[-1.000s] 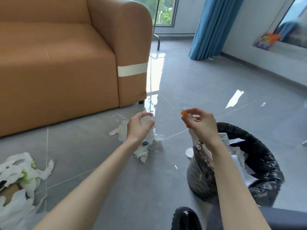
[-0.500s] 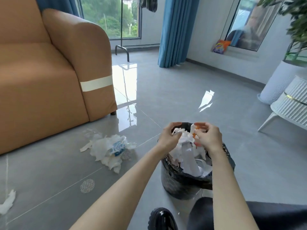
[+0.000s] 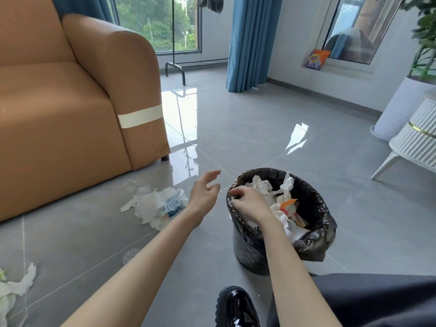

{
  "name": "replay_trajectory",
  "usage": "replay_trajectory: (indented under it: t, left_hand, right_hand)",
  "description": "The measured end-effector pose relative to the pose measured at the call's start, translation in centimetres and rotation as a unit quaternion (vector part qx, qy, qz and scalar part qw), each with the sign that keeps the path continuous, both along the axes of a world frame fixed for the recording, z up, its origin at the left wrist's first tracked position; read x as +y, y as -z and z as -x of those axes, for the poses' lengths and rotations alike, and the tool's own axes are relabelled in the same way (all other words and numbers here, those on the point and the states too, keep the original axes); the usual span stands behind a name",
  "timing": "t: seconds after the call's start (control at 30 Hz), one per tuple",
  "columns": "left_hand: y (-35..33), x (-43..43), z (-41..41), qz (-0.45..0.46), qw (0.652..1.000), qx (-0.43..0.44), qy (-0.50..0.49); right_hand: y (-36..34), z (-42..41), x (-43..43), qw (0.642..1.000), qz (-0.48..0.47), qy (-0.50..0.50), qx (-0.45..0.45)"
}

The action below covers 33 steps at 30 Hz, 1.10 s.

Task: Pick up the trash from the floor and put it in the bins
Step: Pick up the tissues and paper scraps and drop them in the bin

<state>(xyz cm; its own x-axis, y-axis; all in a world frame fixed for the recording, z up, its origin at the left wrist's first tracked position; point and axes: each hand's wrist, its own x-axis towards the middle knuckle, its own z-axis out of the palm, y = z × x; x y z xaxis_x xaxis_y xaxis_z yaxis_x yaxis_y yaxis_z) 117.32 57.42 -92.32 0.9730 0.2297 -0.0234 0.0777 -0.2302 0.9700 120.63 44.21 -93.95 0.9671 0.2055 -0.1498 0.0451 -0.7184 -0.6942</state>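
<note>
Our left hand (image 3: 204, 192) is wide open, with its fingers spread, and it holds nothing. It hangs in the air above the floor (image 3: 236, 128), between the bin (image 3: 250, 253) and the pile of white trash (image 3: 155, 206). Half a second ago both hands were over the bin with a bunch of paper. Now that paper lies in the bin with the other scraps (image 3: 262, 185), so we think this load is done.

Our right hand (image 3: 250, 204) is over the near left rim of the bin. Its fingers are curled down by the black bag. We cannot tell if they pinch the bag or just touch it.

The pile still waits on the floor by the sofa (image 3: 70, 119). More paper (image 3: 16, 286) lies at the floor's near left edge. We think the left hand goes for the pile next.
</note>
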Motion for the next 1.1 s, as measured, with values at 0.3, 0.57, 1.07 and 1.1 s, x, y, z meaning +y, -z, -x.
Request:
replay_trajectory:
  t: [0.3,0.57,1.07,1.1]
  left_hand:
    - [1.6,1.1,0.9,-0.007,1.0,0.024,0.003]
    - [2.5,2.2,0.4,-0.005,1.0,0.03,0.0]
    - [9.0,9.9,-2.1,-0.061,0.995,0.07,-0.035]
    - [9.4,10.3,-2.2,-0.06,0.995,0.074,-0.036]
  right_hand:
    - [3.3,2.4,0.4,0.993,0.059,0.072,-0.067]
    - [3.1,1.7,-0.8,0.961,0.155,0.181,-0.141]
    - [15.4,-3.5,5.7,0.984,0.095,0.084,0.124]
    - [16.5,-4.0,5.6,0.981,0.087,0.105,0.135]
